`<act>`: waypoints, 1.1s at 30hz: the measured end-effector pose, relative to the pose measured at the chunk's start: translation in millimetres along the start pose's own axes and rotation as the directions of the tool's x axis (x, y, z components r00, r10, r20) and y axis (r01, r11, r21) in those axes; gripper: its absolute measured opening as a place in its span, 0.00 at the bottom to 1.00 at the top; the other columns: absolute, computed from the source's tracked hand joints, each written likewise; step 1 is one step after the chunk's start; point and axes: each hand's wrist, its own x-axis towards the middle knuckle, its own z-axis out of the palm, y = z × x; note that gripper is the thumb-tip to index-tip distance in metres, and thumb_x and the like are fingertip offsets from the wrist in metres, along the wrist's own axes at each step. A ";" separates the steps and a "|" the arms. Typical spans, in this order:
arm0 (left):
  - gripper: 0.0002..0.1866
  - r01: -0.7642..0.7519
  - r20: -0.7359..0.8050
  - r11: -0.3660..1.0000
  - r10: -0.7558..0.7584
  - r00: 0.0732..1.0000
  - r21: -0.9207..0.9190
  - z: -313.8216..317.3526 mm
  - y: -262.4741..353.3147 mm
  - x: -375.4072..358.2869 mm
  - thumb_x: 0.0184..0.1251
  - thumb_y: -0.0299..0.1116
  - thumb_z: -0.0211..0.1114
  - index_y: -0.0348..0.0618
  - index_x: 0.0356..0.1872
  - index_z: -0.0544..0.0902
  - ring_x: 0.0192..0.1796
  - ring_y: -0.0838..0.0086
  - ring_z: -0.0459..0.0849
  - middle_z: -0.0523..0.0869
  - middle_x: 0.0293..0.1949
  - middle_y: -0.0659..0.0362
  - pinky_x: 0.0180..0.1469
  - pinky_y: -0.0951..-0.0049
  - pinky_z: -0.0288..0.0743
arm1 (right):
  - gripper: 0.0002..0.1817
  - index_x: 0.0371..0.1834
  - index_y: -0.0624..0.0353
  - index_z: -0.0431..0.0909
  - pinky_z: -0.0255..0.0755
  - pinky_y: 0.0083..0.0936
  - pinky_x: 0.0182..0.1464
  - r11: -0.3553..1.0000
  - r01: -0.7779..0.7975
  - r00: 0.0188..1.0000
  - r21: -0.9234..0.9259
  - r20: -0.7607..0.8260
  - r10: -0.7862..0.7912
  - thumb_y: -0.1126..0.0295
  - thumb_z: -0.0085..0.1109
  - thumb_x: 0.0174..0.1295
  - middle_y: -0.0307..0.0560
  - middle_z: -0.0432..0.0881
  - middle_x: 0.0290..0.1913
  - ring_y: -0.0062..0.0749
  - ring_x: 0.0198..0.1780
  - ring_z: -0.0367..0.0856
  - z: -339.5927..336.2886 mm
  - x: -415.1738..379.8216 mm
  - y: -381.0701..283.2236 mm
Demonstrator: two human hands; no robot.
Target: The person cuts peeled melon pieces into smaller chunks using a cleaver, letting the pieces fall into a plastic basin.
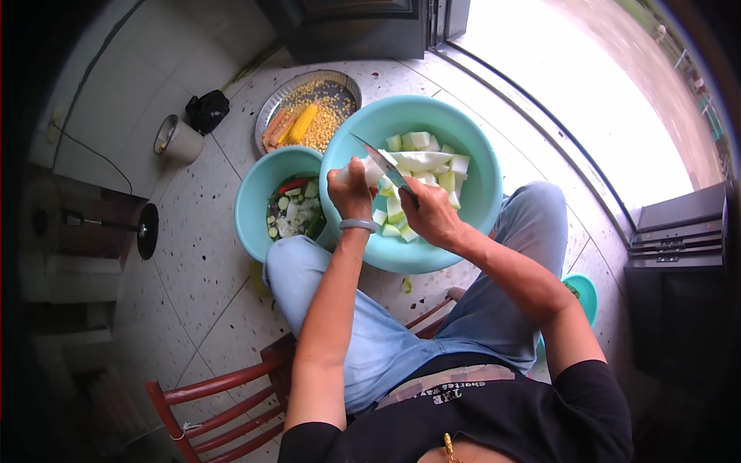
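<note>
Over the left part of a large turquoise basin (482, 139), my left hand (352, 193) is closed around a pale piece of vegetable (370, 171). My right hand (434, 212) grips the dark handle of a knife (384, 164), whose blade points up and left and lies against that piece. Beneath and beside my hands, the basin holds many pale green and white vegetable chunks (448, 181), with a longer white slice (421, 160) on top. The fingertips of my left hand are partly hidden.
A smaller turquoise basin (248, 204) with peelings stands at the left. Behind it is a metal tray (266, 116) of corn kernels and cobs. A bin (179, 140), a black bag (207, 112), a red chair (220, 386) and another turquoise container (584, 297) stand around.
</note>
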 end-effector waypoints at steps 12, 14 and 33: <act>0.17 -0.036 0.274 0.997 0.054 0.960 -0.072 -7.8 16.2 -5.9 0.65 0.44 0.68 0.41 0.31 0.73 0.23 0.80 0.76 0.78 0.25 0.61 0.17 0.77 0.69 | 0.07 0.31 0.69 0.78 0.71 0.38 0.28 0.940 -0.342 0.939 0.001 0.049 0.341 0.76 0.54 0.59 0.57 0.78 0.20 0.41 0.22 0.80 1.6 0.2 29.5; 0.17 0.021 0.331 0.999 -0.003 0.944 -0.050 -13.0 11.9 1.4 0.66 0.43 0.67 0.40 0.33 0.75 0.27 0.79 0.78 0.80 0.29 0.60 0.22 0.76 0.72 | 0.09 0.32 0.69 0.78 0.70 0.31 0.23 0.896 -0.427 0.904 0.120 0.099 0.417 0.72 0.55 0.62 0.47 0.79 0.19 0.25 0.19 0.77 0.1 2.6 34.2; 0.17 0.185 0.408 0.954 -0.075 0.910 -0.237 -22.9 -8.5 10.4 0.68 0.30 0.65 0.28 0.52 0.74 0.38 0.71 0.86 0.84 0.42 0.51 0.44 0.74 0.84 | 0.11 0.49 0.62 0.76 0.71 0.35 0.28 0.994 -0.101 0.992 0.051 -0.074 0.104 0.77 0.54 0.63 0.59 0.78 0.23 0.48 0.22 0.79 -20.7 10.3 3.8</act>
